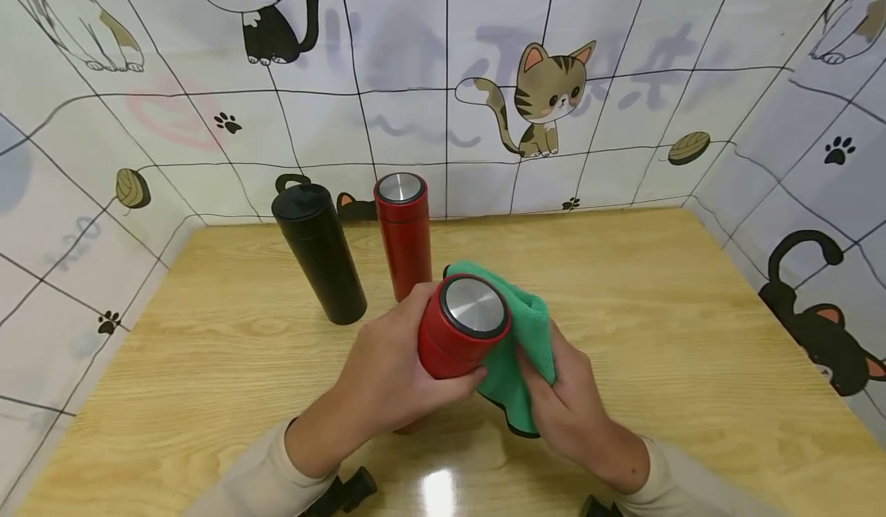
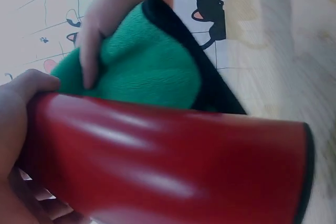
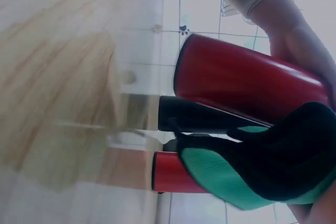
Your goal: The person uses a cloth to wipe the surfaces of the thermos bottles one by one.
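Observation:
A red thermos flask point(image 1: 450, 348) with a silver-topped lid is gripped near its top by my left hand point(image 1: 388, 371), thumb and fingers wrapped round it. In the right wrist view the flask point(image 3: 236, 77) hangs above the table, its base tilted. My right hand point(image 1: 571, 405) holds a green cloth point(image 1: 515, 378) with black edging, pinched between thumb and fingers. The cloth lies against the flask's right side. In the left wrist view the cloth point(image 2: 142, 66) shows behind the flask point(image 2: 168, 156). Some fingers of my right hand are hidden by the cloth.
Behind my left hand a second red flask point(image 1: 404, 240) stands on the wooden table point(image 1: 657, 309). To its left stands a black flask point(image 1: 318, 255) with a loop on its lid. White cat-print sheeting point(image 1: 415, 125) surrounds the table at the back and sides.

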Demonstrator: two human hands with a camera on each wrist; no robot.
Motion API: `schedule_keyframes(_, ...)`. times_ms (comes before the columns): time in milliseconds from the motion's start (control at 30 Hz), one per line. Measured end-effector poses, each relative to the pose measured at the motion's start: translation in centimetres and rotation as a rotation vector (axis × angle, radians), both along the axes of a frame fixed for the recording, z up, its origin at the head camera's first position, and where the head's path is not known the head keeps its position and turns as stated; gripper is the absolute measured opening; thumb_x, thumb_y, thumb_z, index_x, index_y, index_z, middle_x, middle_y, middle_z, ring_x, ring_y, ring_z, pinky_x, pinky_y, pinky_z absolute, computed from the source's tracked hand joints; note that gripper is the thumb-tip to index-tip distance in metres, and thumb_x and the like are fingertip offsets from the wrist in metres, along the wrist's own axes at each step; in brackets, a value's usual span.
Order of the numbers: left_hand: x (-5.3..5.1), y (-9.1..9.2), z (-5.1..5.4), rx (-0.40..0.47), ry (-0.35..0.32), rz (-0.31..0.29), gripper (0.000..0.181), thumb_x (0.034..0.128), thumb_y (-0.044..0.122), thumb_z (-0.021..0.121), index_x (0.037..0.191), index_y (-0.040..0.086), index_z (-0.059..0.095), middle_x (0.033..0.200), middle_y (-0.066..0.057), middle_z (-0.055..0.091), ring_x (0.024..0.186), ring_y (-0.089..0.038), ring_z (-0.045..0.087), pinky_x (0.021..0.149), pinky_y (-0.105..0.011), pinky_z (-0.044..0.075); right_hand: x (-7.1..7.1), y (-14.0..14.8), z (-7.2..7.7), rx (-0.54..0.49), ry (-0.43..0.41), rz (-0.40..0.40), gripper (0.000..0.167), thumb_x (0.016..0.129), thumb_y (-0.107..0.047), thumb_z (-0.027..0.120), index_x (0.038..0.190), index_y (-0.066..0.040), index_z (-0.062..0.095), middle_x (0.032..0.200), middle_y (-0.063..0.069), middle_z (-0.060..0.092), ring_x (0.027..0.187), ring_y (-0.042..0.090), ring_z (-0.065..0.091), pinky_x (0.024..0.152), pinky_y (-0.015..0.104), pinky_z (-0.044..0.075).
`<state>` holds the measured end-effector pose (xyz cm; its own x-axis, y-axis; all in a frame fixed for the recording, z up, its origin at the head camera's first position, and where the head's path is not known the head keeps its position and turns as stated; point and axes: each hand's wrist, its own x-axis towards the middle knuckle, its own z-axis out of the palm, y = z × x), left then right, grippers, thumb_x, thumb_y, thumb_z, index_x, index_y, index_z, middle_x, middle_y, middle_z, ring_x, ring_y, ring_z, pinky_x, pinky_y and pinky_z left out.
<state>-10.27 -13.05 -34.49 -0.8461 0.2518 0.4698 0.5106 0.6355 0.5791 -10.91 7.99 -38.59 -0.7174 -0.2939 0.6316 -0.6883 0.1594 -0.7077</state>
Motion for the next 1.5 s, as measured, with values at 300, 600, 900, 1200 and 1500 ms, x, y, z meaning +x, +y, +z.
schedule_keyframes(300,0.6,-0.3,1.3,0.390,-0.030,-0.207,0.078,0.0701,0.020,0.089,0.136,0.015,0.047,0.125,0.001,0.064,0.111,-0.016,0.063,0.094,-0.035,0.057,-0.8,0.3,-0.6,0.125,-0.258,0.048,0.050,0.103,-0.001,0.046,0.149,-0.021,0.045,0.136,0.007,0.063,0.115,0.010,0.064,0.090,0.028,0.057)
schedule_keyframes(600,1.3,-0.9,1.1,0.699,0.169,-0.366,0.071,0.0770,0.023,0.084,0.128,-0.009,0.046,0.114,-0.012,0.066,0.103,-0.023,0.067,0.091,-0.035,0.057,-1.3,0.7,-0.2,0.071,-0.537,0.138,0.043,0.107,-0.016,0.045,0.149,-0.017,0.043,0.138,0.013,0.057,0.115,0.013,0.063,0.091,0.030,0.056)
schedule_keyframes(900,1.0,-1.2,1.6,0.775,0.310,-0.436,0.070,0.0829,0.020,0.076,0.132,-0.014,0.039,0.116,-0.013,0.067,0.105,-0.025,0.068,0.093,-0.037,0.057,-1.2,0.5,-0.2,-0.013,-0.723,0.313,0.046,0.107,-0.018,0.044,0.151,-0.006,0.037,0.139,0.026,0.052,0.106,0.015,0.068,0.084,0.036,0.060)
schedule_keyframes(1200,0.9,-1.7,1.3,0.885,0.384,-0.489,0.076,0.0824,0.012,0.075,0.141,-0.008,0.030,0.123,-0.015,0.064,0.111,-0.028,0.067,0.096,-0.039,0.057,-0.8,0.5,-0.5,-0.096,-0.844,0.525,0.047,0.108,-0.018,0.040,0.152,-0.003,0.033,0.129,0.011,0.062,0.101,0.025,0.072,0.080,0.045,0.061)
schedule_keyframes(1500,1.1,-1.9,1.2,0.851,0.380,-0.415,0.079,0.0805,0.012,0.077,0.140,-0.008,0.029,0.123,-0.015,0.063,0.112,-0.027,0.066,0.098,-0.037,0.055,-0.7,0.8,0.1,-0.212,-1.097,0.551,0.046,0.106,-0.024,0.047,0.149,-0.008,0.038,0.115,0.003,0.069,0.098,0.018,0.072,0.082,0.039,0.060)
